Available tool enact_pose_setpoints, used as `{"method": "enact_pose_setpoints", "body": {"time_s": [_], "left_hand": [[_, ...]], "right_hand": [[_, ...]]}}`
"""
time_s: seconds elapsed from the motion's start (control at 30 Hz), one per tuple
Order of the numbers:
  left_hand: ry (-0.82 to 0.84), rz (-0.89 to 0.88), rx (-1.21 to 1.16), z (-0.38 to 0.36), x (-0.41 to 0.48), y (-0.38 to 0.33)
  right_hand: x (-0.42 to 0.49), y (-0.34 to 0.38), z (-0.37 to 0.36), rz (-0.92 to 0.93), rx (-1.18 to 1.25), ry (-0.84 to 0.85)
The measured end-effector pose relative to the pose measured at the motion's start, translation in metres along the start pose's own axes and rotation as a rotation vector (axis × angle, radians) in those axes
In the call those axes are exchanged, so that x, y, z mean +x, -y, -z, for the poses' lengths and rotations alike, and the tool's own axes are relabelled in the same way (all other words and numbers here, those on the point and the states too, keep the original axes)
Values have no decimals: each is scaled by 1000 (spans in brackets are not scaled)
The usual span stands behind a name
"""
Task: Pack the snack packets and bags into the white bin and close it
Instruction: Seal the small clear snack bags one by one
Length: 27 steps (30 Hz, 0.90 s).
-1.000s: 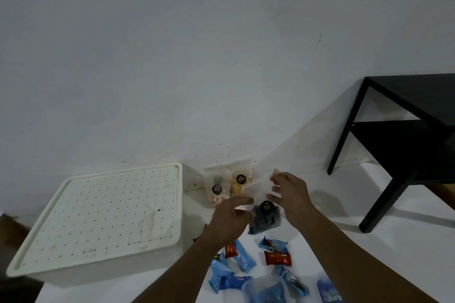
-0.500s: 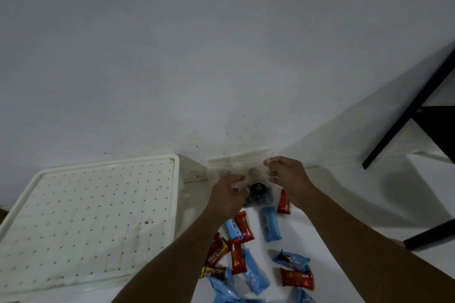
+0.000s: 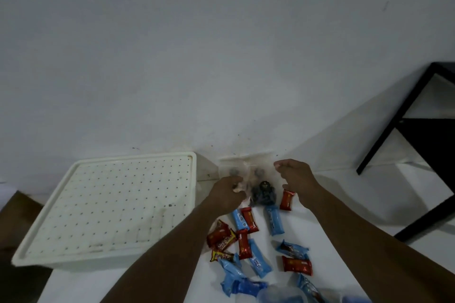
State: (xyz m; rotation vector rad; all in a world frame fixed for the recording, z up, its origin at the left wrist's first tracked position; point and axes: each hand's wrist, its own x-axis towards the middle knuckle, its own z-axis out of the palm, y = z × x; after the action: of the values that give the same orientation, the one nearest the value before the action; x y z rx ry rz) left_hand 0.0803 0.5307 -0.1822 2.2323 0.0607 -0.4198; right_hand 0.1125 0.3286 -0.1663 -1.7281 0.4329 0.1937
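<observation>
Left hand: back up, fingers curled at the clear bags; whether it gripped one could not be told.
Right hand: loosely curled, holding nothing, apart from the left.
Dark bag: lay between both hands.
Snack packets: red and blue, scattered between the forearms.
White bin: left of the left hand, lid on.
Black table: well right of the right hand.
</observation>
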Motion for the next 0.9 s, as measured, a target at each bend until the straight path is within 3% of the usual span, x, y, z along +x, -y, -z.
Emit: {"method": "enact_pose_setpoints", "body": {"time_s": [0.2, 0.53, 0.9], "left_hand": [[-32, -37, 44, 39, -69, -13], [-196, 121, 5, 73, -181, 18], [-319, 259, 44, 114, -246, 81]], "right_hand": [[-72, 28, -12, 60, -60, 180], [-167, 34, -52, 144, -243, 502], [-192, 29, -130, 240, -373, 527]]}}
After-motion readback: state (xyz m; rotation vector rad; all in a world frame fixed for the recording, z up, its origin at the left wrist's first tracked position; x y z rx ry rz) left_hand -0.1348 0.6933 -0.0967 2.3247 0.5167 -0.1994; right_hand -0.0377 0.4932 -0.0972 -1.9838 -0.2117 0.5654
